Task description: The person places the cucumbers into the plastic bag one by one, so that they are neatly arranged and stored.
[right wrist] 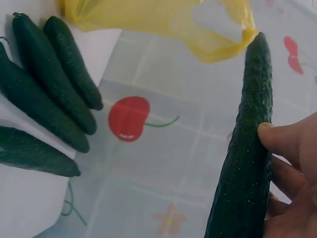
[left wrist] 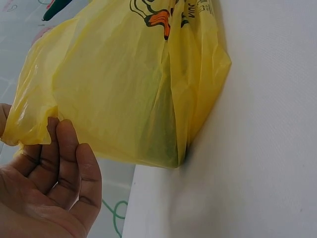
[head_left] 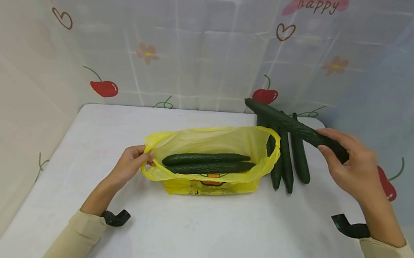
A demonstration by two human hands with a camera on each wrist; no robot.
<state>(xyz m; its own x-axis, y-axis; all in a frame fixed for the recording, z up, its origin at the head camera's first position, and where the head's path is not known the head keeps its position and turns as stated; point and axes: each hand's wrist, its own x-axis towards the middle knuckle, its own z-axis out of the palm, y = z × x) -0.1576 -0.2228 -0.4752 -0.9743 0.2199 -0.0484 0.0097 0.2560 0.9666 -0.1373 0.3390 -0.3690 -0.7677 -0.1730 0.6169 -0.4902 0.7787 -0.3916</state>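
Note:
A yellow plastic bag [head_left: 207, 191] lies on the table with its mouth spread toward me, two cucumbers [head_left: 207, 159] side by side inside. At the bag's left edge, my left hand [head_left: 130, 165] pinches the rim between thumb and fingers; the left wrist view shows the thin plastic [left wrist: 34, 124] there. My right hand [head_left: 356, 165] grips one end of a long dark green cucumber [head_left: 284, 121], raised over the table's right side. It slants up and left, above other cucumbers. In the right wrist view the thumb presses along the held cucumber [right wrist: 252, 134].
Several loose cucumbers [head_left: 299, 156] lie on the white table [head_left: 195, 234], right of the bag and partly behind it. A patterned curtain [head_left: 208, 48] with cherries and hearts hangs along the table's far edge. Black wrist cameras [head_left: 116, 218] sit on both wrists.

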